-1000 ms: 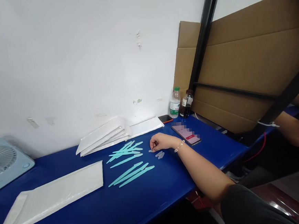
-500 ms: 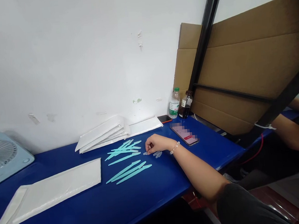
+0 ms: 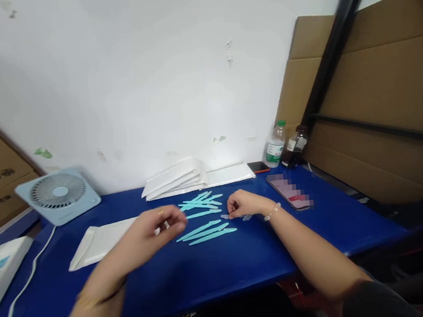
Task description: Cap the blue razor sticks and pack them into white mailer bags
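Evidently, in the head view, picking up is the step in hand: the right hand (image 3: 249, 203) seems to pinch a small clear piece (image 3: 224, 217) at its fingertips, low over the blue table (image 3: 242, 263), just beside the teal sticks (image 3: 213, 236). The left hand (image 3: 156, 229) curls loosely, grasping nothing visible. Lifting the piece would call for a light, steady pinch. It looks pale and see-through, too small to tell its exact shape

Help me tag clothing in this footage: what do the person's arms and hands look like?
The right hand has a clear beaded bracelet at its wrist; a dark sleeve covers the upper arm. The left hand seemingly wears a gold-coloured ring; a yellowish band and thin dark band, both blurred, show at its wrist.
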The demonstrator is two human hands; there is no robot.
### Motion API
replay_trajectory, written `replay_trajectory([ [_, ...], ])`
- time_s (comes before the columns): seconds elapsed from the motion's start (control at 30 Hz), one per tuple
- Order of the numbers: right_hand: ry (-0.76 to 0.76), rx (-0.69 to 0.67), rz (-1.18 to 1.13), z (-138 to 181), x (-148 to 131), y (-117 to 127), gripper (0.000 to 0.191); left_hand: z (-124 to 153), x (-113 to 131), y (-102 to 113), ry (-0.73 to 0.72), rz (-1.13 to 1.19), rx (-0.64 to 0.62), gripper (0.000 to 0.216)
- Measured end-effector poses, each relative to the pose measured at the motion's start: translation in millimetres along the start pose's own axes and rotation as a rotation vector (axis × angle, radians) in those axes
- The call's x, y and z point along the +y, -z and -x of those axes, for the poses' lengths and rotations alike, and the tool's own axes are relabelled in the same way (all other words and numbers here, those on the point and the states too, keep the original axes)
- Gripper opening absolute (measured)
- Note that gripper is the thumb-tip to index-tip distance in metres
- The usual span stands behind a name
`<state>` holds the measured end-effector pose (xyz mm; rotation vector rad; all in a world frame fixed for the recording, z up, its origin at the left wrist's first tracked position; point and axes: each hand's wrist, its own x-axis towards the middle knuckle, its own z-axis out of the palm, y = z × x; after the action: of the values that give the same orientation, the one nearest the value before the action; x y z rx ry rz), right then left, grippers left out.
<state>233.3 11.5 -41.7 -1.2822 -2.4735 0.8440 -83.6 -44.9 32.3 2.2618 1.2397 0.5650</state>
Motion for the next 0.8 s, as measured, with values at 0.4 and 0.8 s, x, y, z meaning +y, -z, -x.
replay_trajectory([
  [0.4,-0.033,-0.011,-0.006,-5,-10,-10,0.02,-53,-43,-76,0.025,-0.149,-0.189,0.019],
  [0.8,0.024,0.234,0.139,-20,-10,-16,0.011,-72,-53,-89,-0.093,-0.299,0.008,0.013],
])
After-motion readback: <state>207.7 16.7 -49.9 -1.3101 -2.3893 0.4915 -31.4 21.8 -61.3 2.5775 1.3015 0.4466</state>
